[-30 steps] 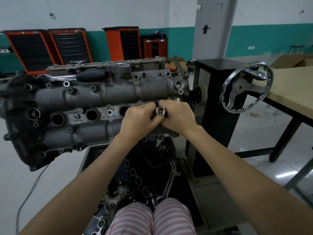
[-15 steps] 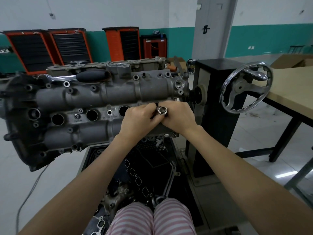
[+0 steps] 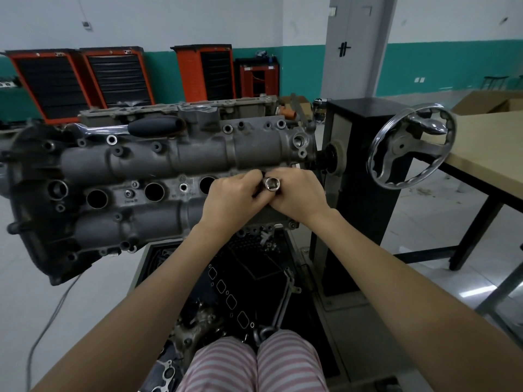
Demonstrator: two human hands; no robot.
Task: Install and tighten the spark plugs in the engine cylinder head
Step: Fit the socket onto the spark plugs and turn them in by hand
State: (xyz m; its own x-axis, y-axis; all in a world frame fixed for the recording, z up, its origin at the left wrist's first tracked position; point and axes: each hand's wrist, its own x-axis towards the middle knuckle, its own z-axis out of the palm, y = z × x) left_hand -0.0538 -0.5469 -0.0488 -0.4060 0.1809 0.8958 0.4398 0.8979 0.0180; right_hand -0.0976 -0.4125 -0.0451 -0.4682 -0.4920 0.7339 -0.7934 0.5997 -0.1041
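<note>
Cylinder head mounted on stand, plug wells facing viewer; three wells open to the left of the hands. Left hand and right hand meet at the rightmost well, fingers of both curled around a chrome spark plug socket, open end toward camera. Spark plug itself not visible. Handwheel at right, untouched

Both hands met at the middle of the view: the left hand and right hand pinched a chrome socket between them, its open end facing the camera, against the grey cylinder head. Three open plug wells ran toward nine o'clock. A chrome handwheel stood at two o'clock.
</note>
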